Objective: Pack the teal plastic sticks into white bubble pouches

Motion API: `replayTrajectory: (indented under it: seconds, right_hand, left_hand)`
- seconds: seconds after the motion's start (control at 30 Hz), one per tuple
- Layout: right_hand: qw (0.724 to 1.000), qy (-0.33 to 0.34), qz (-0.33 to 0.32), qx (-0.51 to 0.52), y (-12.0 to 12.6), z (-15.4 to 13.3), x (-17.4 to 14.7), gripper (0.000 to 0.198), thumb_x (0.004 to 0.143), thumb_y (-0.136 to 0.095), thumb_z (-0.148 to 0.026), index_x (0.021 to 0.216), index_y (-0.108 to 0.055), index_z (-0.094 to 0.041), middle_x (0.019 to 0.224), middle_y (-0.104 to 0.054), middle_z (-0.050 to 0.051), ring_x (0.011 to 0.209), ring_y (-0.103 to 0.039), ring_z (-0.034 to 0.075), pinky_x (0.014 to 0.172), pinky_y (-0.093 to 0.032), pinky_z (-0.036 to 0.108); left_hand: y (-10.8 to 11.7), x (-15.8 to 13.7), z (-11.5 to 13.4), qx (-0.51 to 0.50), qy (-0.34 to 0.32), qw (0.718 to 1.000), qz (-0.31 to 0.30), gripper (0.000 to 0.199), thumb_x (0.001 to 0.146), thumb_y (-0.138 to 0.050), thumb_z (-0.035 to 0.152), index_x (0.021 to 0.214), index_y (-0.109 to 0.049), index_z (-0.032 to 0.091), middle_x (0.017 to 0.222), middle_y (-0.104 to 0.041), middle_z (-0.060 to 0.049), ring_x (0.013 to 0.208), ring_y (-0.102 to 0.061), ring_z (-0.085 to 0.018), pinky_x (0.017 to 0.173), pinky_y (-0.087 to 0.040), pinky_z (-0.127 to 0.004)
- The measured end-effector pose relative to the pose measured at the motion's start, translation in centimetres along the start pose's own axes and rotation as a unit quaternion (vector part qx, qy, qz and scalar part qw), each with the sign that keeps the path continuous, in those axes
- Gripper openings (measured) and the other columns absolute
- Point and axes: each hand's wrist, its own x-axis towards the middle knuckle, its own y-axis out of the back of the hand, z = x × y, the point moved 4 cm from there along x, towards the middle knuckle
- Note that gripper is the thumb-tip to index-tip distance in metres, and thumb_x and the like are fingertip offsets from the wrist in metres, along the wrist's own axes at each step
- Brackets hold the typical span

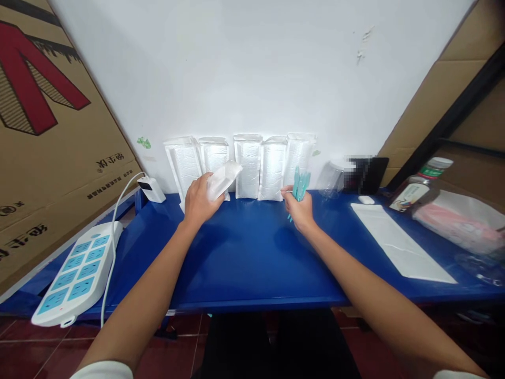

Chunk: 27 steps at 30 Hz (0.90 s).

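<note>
The left hand (198, 202) had its fingers wrapped around a small white bubble-padded bag (222, 179), lifted off the blue table (244, 252). The bag's long side tilted up and to the right, past the fingertips.

The right hand (300, 209) squeezed a bunch of thin teal plastic sticks (300, 185), their tips pointing up.

Just behind the fingers, more white padded bags (248, 164) leaned against the white wall (236, 68), so they stood up.
</note>
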Motion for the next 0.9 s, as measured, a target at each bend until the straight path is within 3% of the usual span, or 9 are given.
replayTrajectory:
  seconds: [0.13, 0.27, 0.37, 0.47, 0.6, 0.8, 0.9]
  right_hand:
    - [1.000, 0.009, 0.015, 0.003, -0.8, 0.7, -1.4, 0.033, 0.087, -0.069, -0.053, 0.091, -0.071, -0.021, 0.067, -0.065, 0.002, 0.067, -0.063, 0.021, 0.062, -0.050, 0.032]
    - [0.998, 0.017, -0.046, -0.042, -1.2, 0.7, -1.8, 0.046, 0.094, -0.060, -0.063, 0.072, -0.066, -0.023, 0.069, -0.066, 0.006, 0.071, -0.066, 0.024, 0.068, -0.052, 0.036]
    - [0.985, 0.080, -0.127, -0.085, -0.7, -1.1, -1.3, 0.046, 0.093, -0.062, -0.066, 0.081, -0.063, -0.022, 0.077, -0.067, 0.005, 0.074, -0.064, 0.024, 0.070, -0.049, 0.035]
    - [0.960, 0.142, -0.199, -0.136, 0.3, -3.4, -1.3, 0.049, 0.099, -0.051, -0.070, 0.100, -0.060, -0.021, 0.085, -0.067, 0.004, 0.073, -0.061, 0.022, 0.068, -0.044, 0.032]
    - [0.925, 0.159, -0.211, -0.274, 1.2, -5.4, -1.8, 0.055, 0.110, -0.019, -0.063, 0.103, -0.056, -0.022, 0.073, -0.061, 0.001, 0.067, -0.058, 0.021, 0.064, -0.037, 0.030]
    - [0.833, 0.155, -0.194, -0.495, 1.1, -6.3, -2.0, 0.058, 0.113, -0.014, -0.047, 0.094, -0.063, -0.020, 0.083, -0.072, 0.009, 0.072, -0.065, 0.023, 0.061, -0.025, 0.033]
    - [0.811, 0.163, -0.174, -0.534, 1.1, -6.5, -1.8, 0.058, 0.113, -0.021, -0.041, 0.088, -0.068, -0.019, 0.088, -0.076, 0.010, 0.075, -0.068, 0.023, 0.061, -0.023, 0.034]
  left_hand:
    - [-0.1, 0.0, 0.1, -0.004, -0.002, 1.000, 0.000, 0.065, 0.084, -0.073, 0.037, 0.142, -0.051, 0.021, 0.132, -0.067, -0.012, 0.118, -0.063, -0.036, 0.101, -0.051, -0.048]
    - [-0.3, -0.2, 0.4, -0.023, -0.030, 0.999, -0.013, 0.068, 0.083, -0.073, 0.037, 0.145, -0.048, 0.021, 0.136, -0.065, -0.012, 0.122, -0.062, -0.036, 0.105, -0.050, -0.049]
    - [-0.9, -0.6, 1.0, -0.041, -0.066, 0.995, -0.055, 0.073, 0.081, -0.075, 0.039, 0.147, -0.047, 0.023, 0.137, -0.064, -0.012, 0.122, -0.062, -0.035, 0.106, -0.050, -0.049]
    - [-1.6, -1.2, 1.9, -0.045, -0.104, 0.988, -0.102, 0.076, 0.077, -0.076, 0.037, 0.146, -0.047, 0.023, 0.134, -0.065, -0.012, 0.122, -0.062, -0.036, 0.106, -0.050, -0.050]
    - [-2.4, -2.0, 3.4, -0.057, -0.146, 0.976, -0.152, 0.076, 0.074, -0.077, 0.035, 0.144, -0.049, 0.022, 0.133, -0.065, -0.012, 0.123, -0.061, -0.036, 0.107, -0.049, -0.051]
    - [-2.8, -2.4, 4.4, -0.070, -0.170, 0.964, -0.194, 0.072, 0.074, -0.077, 0.034, 0.140, -0.051, 0.023, 0.127, -0.067, -0.010, 0.115, -0.063, -0.033, 0.103, -0.051, -0.049]
    - [-2.9, -2.6, 4.5, -0.081, -0.171, 0.961, -0.202, 0.073, 0.073, -0.078, 0.033, 0.140, -0.051, 0.024, 0.131, -0.066, -0.010, 0.119, -0.063, -0.034, 0.106, -0.049, -0.050]
